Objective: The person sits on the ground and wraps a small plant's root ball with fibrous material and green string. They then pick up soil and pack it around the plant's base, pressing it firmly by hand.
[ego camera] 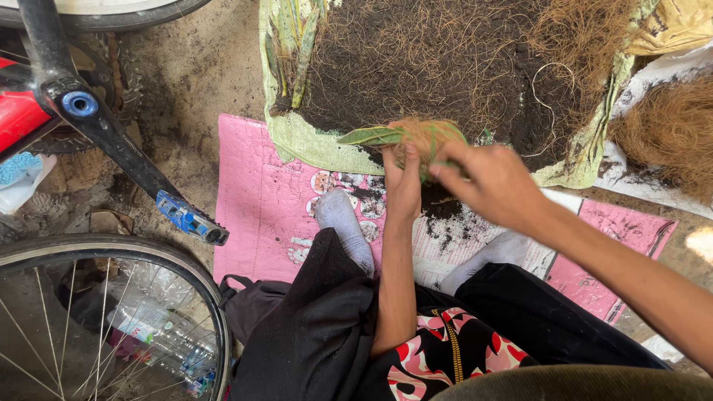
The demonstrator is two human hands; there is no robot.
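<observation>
The person sits on the floor with both hands raised over the near edge of a green woven sack [297, 141] spread flat and heaped with dark soil [438, 67] and wiry brown roots. Between the hands is a small bundle of coconut fibre [425, 137] with a green leaf [369, 136] sticking out to the left. The left hand [403, 186] stands upright beneath the bundle, its grip closed on the lower side of it, fingers curled around the fibre. The right hand [494, 184] comes in from the right, its grip pinched together on the bundle's right side. The bundle is held just above the sack's front edge, over a pink mat [260, 200] where loose soil has spilled. Two feet in grey socks [343, 223] rest on the mat below the hands. To the left stand a bicycle wheel [111, 319] and a pedal [189, 217], and more loose fibre [668, 134] lies at the right.
</observation>
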